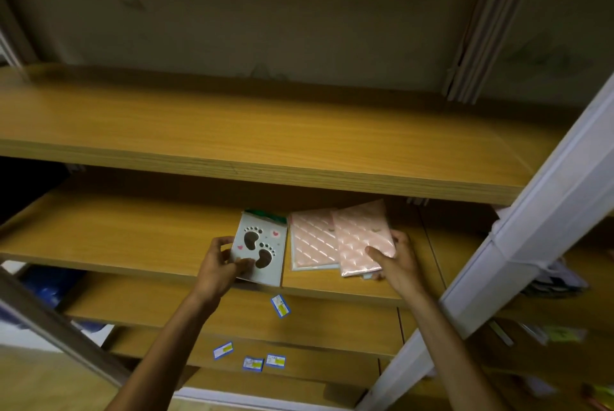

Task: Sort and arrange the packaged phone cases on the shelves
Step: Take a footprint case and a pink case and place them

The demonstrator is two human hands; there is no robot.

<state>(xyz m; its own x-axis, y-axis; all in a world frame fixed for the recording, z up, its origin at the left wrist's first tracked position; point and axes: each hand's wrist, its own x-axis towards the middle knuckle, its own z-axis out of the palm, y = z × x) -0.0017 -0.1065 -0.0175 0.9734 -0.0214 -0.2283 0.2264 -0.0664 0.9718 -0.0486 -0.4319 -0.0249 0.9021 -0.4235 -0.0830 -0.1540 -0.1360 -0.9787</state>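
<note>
A pale blue-grey packaged case with two dark footprints (262, 244) lies at the front edge of the second wooden shelf (133, 231); my left hand (221, 262) grips its lower left corner. To its right a pink quilted packaged case (312, 244) lies flat on the shelf. A second pink quilted case (360, 234) overlaps it, tilted, and my right hand (395, 261) holds its lower right corner, thumb on top. A green-topped package peeks out behind the footprint case.
The top wooden shelf (265, 131) is bare. Small blue-and-yellow labels (280, 305) lie on the lower shelves. A white metal upright (518, 244) stands close on the right, a grey post (56, 324) at lower left. Assorted packages (551, 277) sit on the neighbouring shelves.
</note>
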